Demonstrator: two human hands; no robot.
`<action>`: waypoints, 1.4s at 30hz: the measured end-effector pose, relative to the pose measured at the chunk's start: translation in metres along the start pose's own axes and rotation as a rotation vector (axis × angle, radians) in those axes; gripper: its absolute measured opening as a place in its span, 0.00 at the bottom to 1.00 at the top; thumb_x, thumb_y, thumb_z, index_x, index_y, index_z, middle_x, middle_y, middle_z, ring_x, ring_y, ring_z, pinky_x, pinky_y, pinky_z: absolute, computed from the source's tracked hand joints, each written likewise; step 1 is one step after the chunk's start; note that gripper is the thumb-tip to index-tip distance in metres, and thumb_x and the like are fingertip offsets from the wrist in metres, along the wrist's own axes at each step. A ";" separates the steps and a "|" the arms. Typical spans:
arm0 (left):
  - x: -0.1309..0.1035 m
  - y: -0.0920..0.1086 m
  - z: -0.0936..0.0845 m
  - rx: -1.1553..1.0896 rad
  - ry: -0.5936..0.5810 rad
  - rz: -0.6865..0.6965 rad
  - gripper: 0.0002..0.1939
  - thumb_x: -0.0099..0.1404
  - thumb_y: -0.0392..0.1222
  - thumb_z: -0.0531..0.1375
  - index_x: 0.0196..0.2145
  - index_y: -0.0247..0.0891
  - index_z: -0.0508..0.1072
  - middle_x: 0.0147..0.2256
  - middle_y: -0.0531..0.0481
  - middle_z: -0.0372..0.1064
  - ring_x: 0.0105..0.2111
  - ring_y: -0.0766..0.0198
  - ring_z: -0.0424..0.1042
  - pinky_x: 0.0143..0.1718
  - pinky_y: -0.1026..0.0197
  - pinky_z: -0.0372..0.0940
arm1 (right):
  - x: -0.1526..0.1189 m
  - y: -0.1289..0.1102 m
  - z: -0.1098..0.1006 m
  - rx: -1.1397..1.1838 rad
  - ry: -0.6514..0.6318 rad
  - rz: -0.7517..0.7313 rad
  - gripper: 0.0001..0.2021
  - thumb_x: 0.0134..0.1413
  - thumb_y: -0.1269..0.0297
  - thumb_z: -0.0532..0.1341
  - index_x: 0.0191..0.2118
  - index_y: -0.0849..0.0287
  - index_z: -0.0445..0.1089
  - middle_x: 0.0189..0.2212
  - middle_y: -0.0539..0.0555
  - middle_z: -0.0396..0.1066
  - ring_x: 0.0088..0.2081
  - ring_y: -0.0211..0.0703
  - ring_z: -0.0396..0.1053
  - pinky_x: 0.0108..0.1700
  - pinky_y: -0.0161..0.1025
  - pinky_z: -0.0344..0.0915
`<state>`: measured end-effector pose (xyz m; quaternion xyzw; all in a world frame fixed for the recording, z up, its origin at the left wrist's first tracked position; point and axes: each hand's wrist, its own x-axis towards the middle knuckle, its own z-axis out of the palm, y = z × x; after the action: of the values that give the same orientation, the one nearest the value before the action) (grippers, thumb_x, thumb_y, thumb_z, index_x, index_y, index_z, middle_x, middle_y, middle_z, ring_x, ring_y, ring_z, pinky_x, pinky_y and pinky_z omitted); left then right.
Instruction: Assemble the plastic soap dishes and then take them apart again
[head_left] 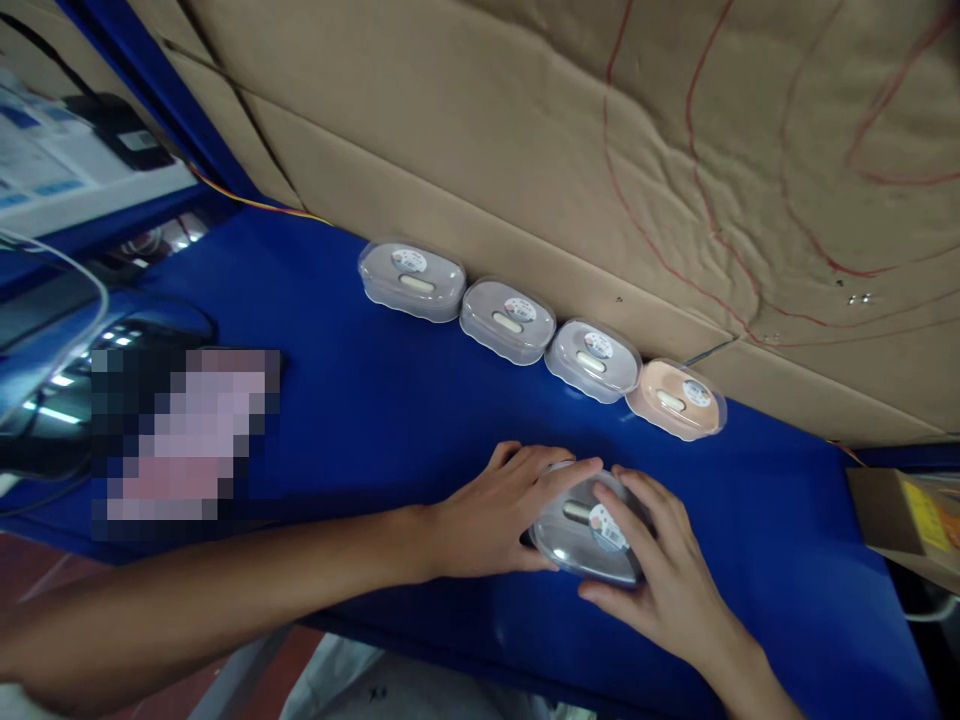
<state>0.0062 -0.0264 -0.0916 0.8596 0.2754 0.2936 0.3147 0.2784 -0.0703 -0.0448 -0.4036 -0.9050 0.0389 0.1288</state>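
Observation:
A grey soap box with a clear lid (570, 540) and a round sticker is held between my two hands, just above or on the blue table. My left hand (506, 510) wraps round its left end, with the index finger along the top edge. Round the right end curls my right hand (660, 560), thumb at the near side and fingers over the lid. Beyond my hands stand similar boxes in a slanting row: a grey box (412, 275) at the left, two more grey ones, and a peach box (679, 405) at the right.
A cardboard wall (450, 140) with red curved lines backs the blue table (337, 400). To the left lie a blurred-out flat object (195, 430), a shiny black item (45, 420) and cables. A cardboard box (885, 510) sits at the right edge.

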 end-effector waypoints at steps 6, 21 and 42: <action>0.001 0.002 -0.002 -0.009 -0.028 -0.027 0.56 0.65 0.49 0.73 0.76 0.49 0.41 0.67 0.34 0.61 0.67 0.41 0.63 0.64 0.40 0.55 | 0.001 0.004 -0.002 0.022 -0.049 -0.007 0.46 0.65 0.42 0.67 0.78 0.53 0.49 0.70 0.67 0.57 0.69 0.68 0.60 0.63 0.63 0.70; 0.005 0.001 -0.010 0.164 -0.128 0.009 0.54 0.63 0.44 0.73 0.76 0.43 0.46 0.69 0.28 0.58 0.67 0.38 0.62 0.62 0.39 0.55 | 0.002 0.007 -0.002 0.022 -0.027 -0.040 0.34 0.66 0.58 0.67 0.72 0.60 0.58 0.69 0.70 0.61 0.68 0.66 0.63 0.61 0.63 0.73; 0.007 -0.007 -0.012 0.055 -0.089 -0.022 0.54 0.64 0.56 0.74 0.75 0.46 0.47 0.68 0.32 0.60 0.69 0.39 0.60 0.65 0.39 0.54 | 0.003 0.004 0.006 0.018 -0.006 0.054 0.37 0.66 0.50 0.68 0.73 0.55 0.56 0.70 0.68 0.60 0.69 0.67 0.63 0.62 0.65 0.73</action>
<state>0.0012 -0.0127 -0.0862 0.8772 0.2784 0.2437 0.3059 0.2777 -0.0655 -0.0505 -0.4266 -0.8937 0.0519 0.1285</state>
